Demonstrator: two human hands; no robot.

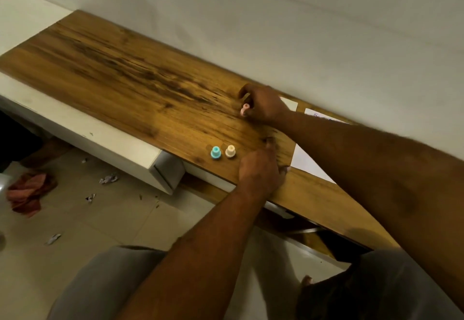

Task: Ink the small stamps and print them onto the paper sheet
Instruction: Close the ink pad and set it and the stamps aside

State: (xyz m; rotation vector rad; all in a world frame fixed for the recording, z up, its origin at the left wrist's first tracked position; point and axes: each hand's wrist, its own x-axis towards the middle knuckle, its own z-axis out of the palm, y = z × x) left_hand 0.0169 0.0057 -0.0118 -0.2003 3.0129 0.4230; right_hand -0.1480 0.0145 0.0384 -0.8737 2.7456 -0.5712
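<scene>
Two small stamps stand upright near the front edge of the wooden tabletop (pixel 140 86): a turquoise stamp (pixel 216 152) and, just right of it, a cream stamp (pixel 230 150). My right hand (pixel 263 105) is further back, curled around a small pink stamp (pixel 244 109). My left hand (pixel 261 169) rests flat on the table right of the cream stamp, fingers on the wood, holding nothing. The white paper sheet (pixel 306 160) lies at the right, mostly hidden under my right forearm. A second paper (pixel 324 116) with faint coloured marks lies by the wall.
A white wall runs along the table's back edge. A small white card (pixel 291 104) peeks from behind my right hand. Below the table are a white drawer unit (pixel 165 171), a red cloth (pixel 27 190) and several paper scraps on the tiled floor.
</scene>
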